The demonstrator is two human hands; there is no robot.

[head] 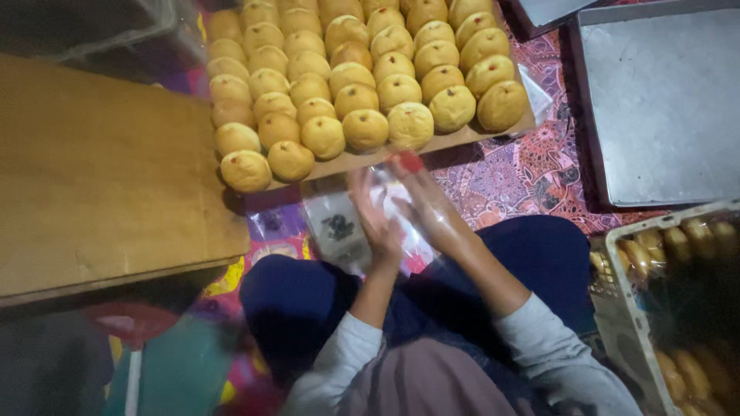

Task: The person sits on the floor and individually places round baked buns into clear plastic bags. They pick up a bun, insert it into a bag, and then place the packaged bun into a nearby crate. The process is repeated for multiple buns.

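We hold a clear plastic bag (385, 219) between both hands, just below the bun board's (362, 160) near edge. Left hand (378, 223) fingers spread apart on it; right hand (424, 204) fingers lie together, blurred.

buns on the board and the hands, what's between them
In the head view only the board's bare front edge separates the buns from the hands. The right hand and left hand handle a clear plastic bag just below it.
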